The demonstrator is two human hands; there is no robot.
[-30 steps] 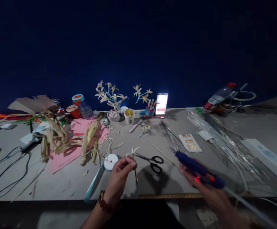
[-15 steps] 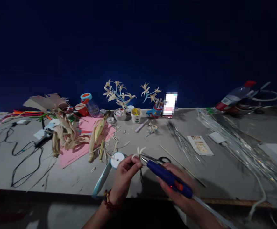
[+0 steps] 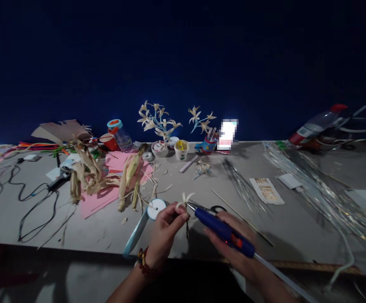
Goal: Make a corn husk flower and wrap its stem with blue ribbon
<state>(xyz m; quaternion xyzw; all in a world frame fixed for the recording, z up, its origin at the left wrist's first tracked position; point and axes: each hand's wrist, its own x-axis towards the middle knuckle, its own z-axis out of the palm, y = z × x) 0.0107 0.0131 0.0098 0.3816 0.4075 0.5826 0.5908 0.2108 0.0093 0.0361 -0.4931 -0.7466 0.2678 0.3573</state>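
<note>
Between the thumb and fingers of my left hand (image 3: pixel 169 223) is a small pale husk flower (image 3: pixel 186 198), its petals pointing up and its dark stem hanging below. My right hand (image 3: pixel 233 244) is wrapped round a blue hot glue gun (image 3: pixel 222 231) with a small red light on. The gun's metal tip meets or nearly meets the flower's base; I cannot tell which. A clear glue stick (image 3: pixel 284 277) runs out of its back end. Black-handled scissors (image 3: pixel 216 208) lie behind the gun, partly hidden. Left of my left hand sits a roll of light blue ribbon (image 3: pixel 156 209).
Dried corn husks (image 3: pixel 128 176) lie over pink paper (image 3: pixel 97 206) at left, near black cables (image 3: pixel 20 219). Behind stand finished flower sprays (image 3: pixel 159 120), a yellow-lined cup (image 3: pixel 181 151) and a lit phone (image 3: pixel 227 134). Wires (image 3: pixel 242 185) and a tilted bottle (image 3: pixel 317 126) are at right.
The view has shifted slightly, so the tabletop things sit a little further right. My hands keep the same hold on the flower and glue gun, with barely any movement.
</note>
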